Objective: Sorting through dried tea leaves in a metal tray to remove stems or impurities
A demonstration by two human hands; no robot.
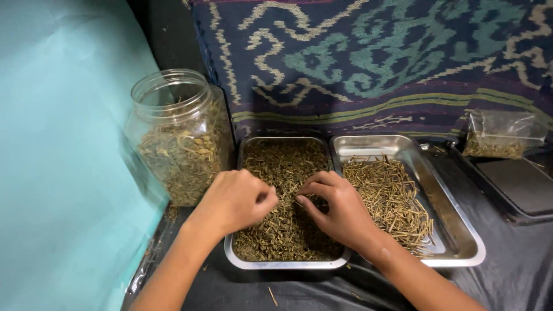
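**Both hands down in the herb tray**

I'm looking down at my left hand and right hand, both resting in the left steel tray, fingers curled and pinched into the dried green-brown herb that fills it. Whether either pinch actually has hold of any bits, I can't tell; the fingertips are buried in the heap.

Just beside it, rims touching, sits a second steel tray with a loose bed of pale, straw-like stems. To the left stands an open clear plastic jar, mostly full of coarser dried leaf.

The risks as I judge them: this material is light, brittle and crumbly, so a quick flick could scatter it over the shallow rim onto the black sheet covering the bench, where a stray stem already lies. My left forearm is near the jar, and a nudge could tip it.
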